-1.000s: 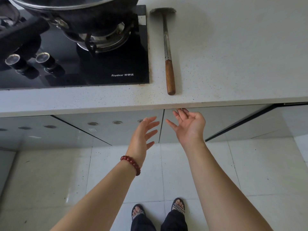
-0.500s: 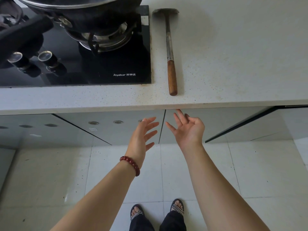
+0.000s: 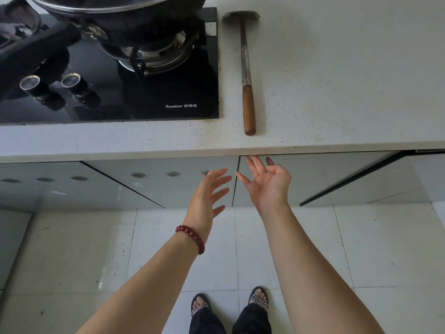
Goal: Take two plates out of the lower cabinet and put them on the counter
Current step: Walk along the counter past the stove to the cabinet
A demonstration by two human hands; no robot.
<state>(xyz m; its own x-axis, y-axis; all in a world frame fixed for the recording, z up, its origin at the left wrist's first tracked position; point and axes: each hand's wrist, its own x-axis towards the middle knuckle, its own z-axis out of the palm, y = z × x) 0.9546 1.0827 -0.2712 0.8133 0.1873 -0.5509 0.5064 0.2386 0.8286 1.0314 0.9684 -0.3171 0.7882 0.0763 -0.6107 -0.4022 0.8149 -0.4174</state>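
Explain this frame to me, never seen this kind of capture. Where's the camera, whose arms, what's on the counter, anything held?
There is no robot here. A person wears one wide-angle camera on the head, looking forward and down, so the arms coming in from the bottom edge are their own.

The left hand, with a red bead bracelet on its wrist, and the right hand are both open and hold nothing. They reach toward the closed lower cabinet doors under the counter, near the seam between two doors.

On the counter: a black gas hob with a dark wok on its burner, and beside it a metal spatula with a wooden handle lying flat.

No plates are visible yet. Below are floor tiles and the person's sandalled feet.
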